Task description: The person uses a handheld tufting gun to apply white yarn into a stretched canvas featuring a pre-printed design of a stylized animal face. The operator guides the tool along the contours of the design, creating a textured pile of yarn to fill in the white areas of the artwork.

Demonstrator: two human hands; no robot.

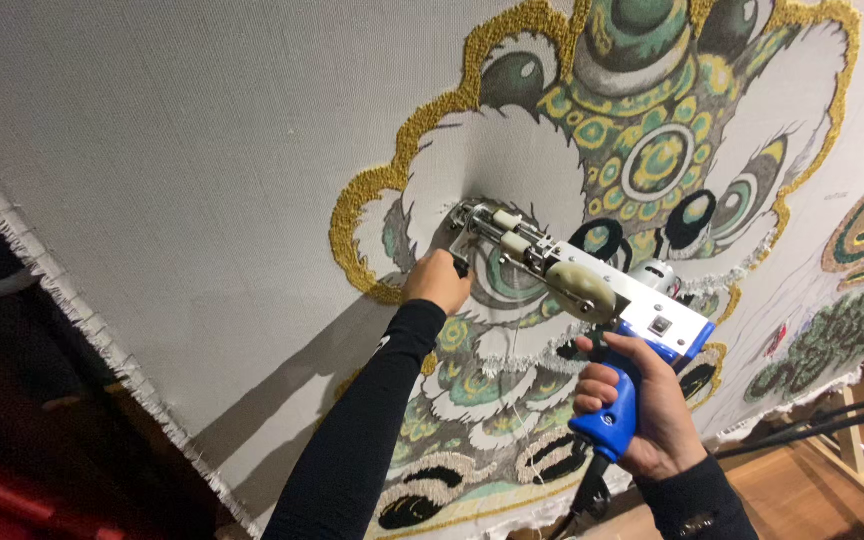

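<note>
Tufting gun (592, 290) is pressing its needle tip into the stretched backing cloth (182, 150); it looks rigid and fairly heavy. Right hand (642, 410) is gripping the blue handle, left hand (437, 280) is clasping the front grip.

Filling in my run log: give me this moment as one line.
left hand: grips front handle | right hand: holds blue grip | tufting gun: tip on stretched cloth | area: white patch

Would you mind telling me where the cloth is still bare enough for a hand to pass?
The cloth is bare between its frayed left edge and the gold outline. Right of that outline it is crowded: tufted design, left hand, tufting gun, right hand.
</note>
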